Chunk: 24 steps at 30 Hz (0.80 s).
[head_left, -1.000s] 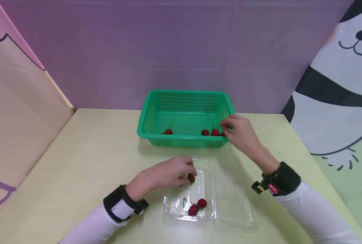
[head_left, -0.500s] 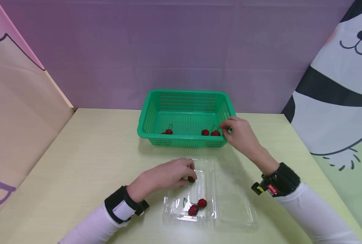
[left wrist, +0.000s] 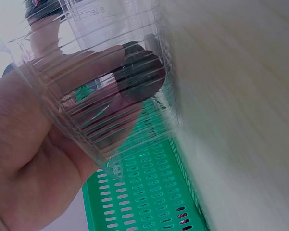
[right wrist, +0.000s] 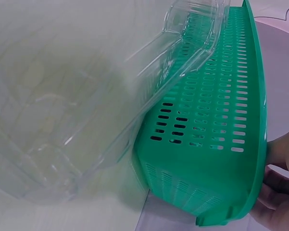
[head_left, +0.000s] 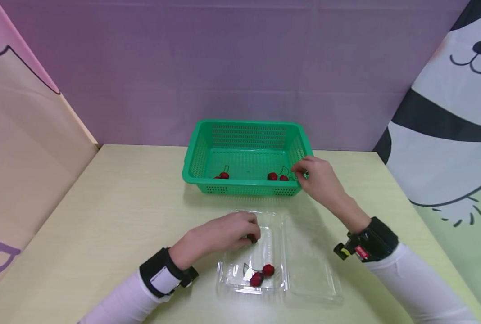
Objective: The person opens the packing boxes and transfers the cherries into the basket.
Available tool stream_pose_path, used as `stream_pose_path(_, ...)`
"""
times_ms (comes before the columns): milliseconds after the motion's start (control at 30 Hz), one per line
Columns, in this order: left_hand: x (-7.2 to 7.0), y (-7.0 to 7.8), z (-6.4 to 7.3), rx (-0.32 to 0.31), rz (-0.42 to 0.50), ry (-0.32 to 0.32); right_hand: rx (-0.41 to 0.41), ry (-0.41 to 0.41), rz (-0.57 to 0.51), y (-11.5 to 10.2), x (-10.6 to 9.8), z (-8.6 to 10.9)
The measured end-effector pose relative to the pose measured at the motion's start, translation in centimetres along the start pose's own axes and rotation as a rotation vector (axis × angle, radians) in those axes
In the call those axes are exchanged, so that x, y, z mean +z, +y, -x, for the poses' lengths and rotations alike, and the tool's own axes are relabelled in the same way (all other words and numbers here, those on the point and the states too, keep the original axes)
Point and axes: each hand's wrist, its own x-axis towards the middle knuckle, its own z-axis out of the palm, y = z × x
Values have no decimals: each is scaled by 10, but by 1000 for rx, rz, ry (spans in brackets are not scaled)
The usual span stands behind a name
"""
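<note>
My left hand (head_left: 224, 231) pinches a dark red cherry (left wrist: 140, 72) at the far end of a clear plastic clamshell box (head_left: 283, 252). In the left wrist view the cherry and fingertips show through the box's ribbed wall. Two more cherries (head_left: 261, 275) with joined stems lie near the box's front. My right hand (head_left: 319, 177) is at the right front corner of a green basket (head_left: 246, 182), thumb and fingertips drawn close together beside cherries (head_left: 278, 177) with thin stems. Whether a stem is between those fingertips is too small to tell; in the right wrist view the rim partly hides them.
The box's clear lid (head_left: 313, 274) lies folded open to the right on the pale wooden table (head_left: 135, 216). More cherries (head_left: 223, 175) sit at the basket's left front, partly behind its rim. A purple backdrop (head_left: 240, 67) stands behind the basket.
My left hand has lowered slightly, and its fingers now cover more of the cherry. The cherries nearest my right fingertips have shifted a little left and lower. My right hand has dipped slightly.
</note>
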Motion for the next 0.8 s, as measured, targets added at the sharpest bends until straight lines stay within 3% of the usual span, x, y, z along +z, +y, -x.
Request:
stream_pose_path(300, 2, 0, -1, 24, -45, 5, 30, -18, 24, 0, 0, 0)
stream_pose_path(800, -2, 3, 1, 7, -38, 24, 24, -20, 12, -2, -1, 1)
